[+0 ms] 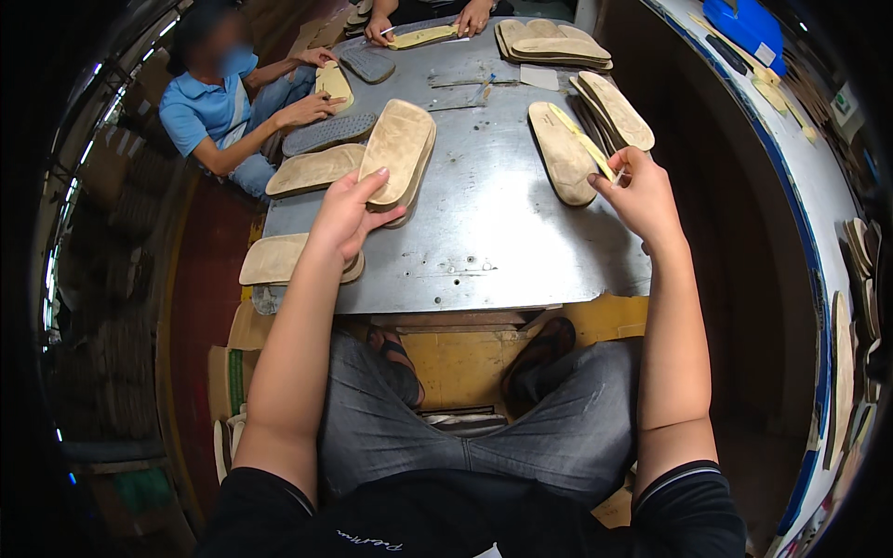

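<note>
My left hand (pixel 352 219) grips tan suede-like shoe soles (pixel 398 149), stacked and tilted up above the left side of the metal table. Its thumb lies on the top face and the fingers are underneath. My right hand (pixel 644 200) pinches the near end of a thin yellow template (pixel 584 139), seen almost edge-on. A small pale, pen-like piece also shows at those fingers, too small to make out. Under the template, a tan sole (pixel 556 163) lies on the table's right side. Beside it is a stack of soles (pixel 616 110).
More soles (pixel 274 259) lie along the left edge of the metal table (pixel 456 242), with a grey sole (pixel 326 135) beyond. Another stack (pixel 553 45) is at the far right. One co-worker (pixel 219 102) sits at left; another's hands (pixel 474 17) work at the far edge.
</note>
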Demonstrator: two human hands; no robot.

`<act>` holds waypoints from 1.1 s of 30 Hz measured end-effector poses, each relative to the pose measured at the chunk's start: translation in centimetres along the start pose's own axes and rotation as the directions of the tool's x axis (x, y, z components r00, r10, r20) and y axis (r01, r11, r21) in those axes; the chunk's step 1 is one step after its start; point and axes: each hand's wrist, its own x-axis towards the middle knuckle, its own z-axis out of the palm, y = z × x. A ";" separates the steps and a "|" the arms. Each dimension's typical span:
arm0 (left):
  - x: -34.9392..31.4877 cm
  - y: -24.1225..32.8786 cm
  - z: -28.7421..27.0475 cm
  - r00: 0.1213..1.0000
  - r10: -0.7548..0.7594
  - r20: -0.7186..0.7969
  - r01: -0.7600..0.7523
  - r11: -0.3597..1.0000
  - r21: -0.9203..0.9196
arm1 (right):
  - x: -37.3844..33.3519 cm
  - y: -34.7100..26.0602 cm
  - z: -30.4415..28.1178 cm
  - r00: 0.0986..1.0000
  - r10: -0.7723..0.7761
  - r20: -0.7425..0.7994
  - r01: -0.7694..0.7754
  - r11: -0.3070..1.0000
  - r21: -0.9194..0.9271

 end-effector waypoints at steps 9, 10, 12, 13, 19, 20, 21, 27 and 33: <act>1.4 -1.4 0.0 0.952 0.305 0.030 -0.181 0.479 0.859 | 0.0 0.0 -0.1 0.999 0.017 0.049 -0.019 0.999 0.042; 1.4 -1.2 0.2 0.957 0.290 0.033 -0.163 0.439 0.883 | 0.0 0.4 0.2 0.999 0.015 0.044 -0.017 0.999 0.040; 1.4 -0.1 1.1 0.965 0.256 0.048 -0.137 0.345 0.929 | 0.2 0.7 0.0 0.999 0.027 0.043 -0.028 0.999 0.039; 1.7 0.2 1.3 0.975 0.217 0.045 -0.110 0.299 0.948 | 0.3 0.9 -0.1 0.999 0.033 0.042 -0.034 0.999 0.039; 2.0 2.2 -0.3 0.994 0.108 0.032 -0.051 0.182 0.982 | 0.9 1.4 0.0 0.998 -0.029 -0.064 0.033 0.997 0.064; 1.8 2.3 -0.5 0.996 0.094 0.005 -0.022 0.180 0.983 | 0.9 1.2 -0.1 0.999 0.006 -0.048 -0.002 0.997 0.082; 1.4 2.5 -0.1 0.997 0.078 -0.019 0.005 0.180 0.984 | 1.0 1.7 0.0 0.996 -0.002 -0.089 0.009 0.997 0.082; -1.8 2.9 12.1 0.870 0.338 0.360 -0.354 -0.082 0.932 | 1.1 2.4 -0.8 0.971 0.072 -0.226 -0.042 0.990 0.136; 7.5 -4.4 21.4 0.715 0.194 0.671 -0.625 -0.252 0.739 | 1.3 0.9 0.1 0.947 -0.020 -0.322 0.061 0.991 0.118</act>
